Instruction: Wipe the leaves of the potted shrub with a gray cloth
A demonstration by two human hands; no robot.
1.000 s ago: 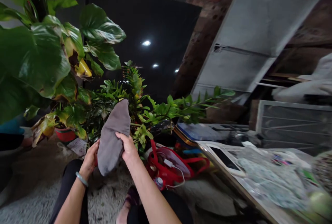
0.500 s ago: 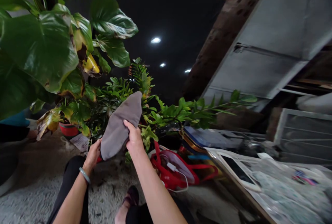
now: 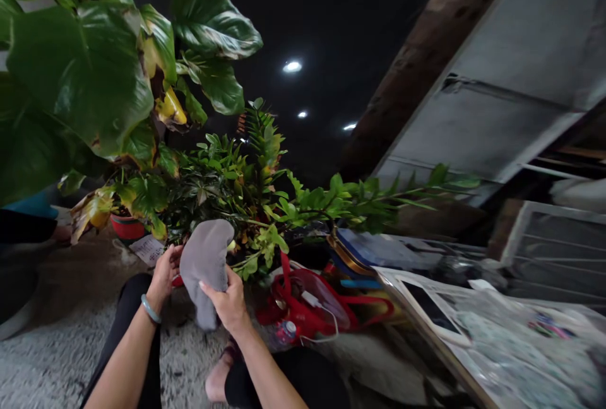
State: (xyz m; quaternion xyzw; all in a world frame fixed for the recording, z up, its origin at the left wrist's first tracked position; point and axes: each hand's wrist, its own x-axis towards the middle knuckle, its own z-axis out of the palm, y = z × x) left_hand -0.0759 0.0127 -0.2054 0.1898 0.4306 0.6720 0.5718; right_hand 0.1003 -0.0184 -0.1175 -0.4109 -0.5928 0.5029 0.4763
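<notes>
A soft grey cloth piece hangs in front of the plants, its top edge curling over to the right. My right hand pinches its lower right part, thumb on the near face. On the cloth's left edge is my left hand, fingers bent and partly hidden behind the fabric; a pale bangle circles that wrist.
Large-leaved plants fill the left, with a red pot below. A red bag with a white cable and a bottle sits right of my hands. A tablet-like device lies on the table at right. Another person's hand shows at far left.
The grey cloth has moved down and turned, from slanting up to the right to hanging more upright. My right hand has come lower and left; my left hand has risen slightly.
</notes>
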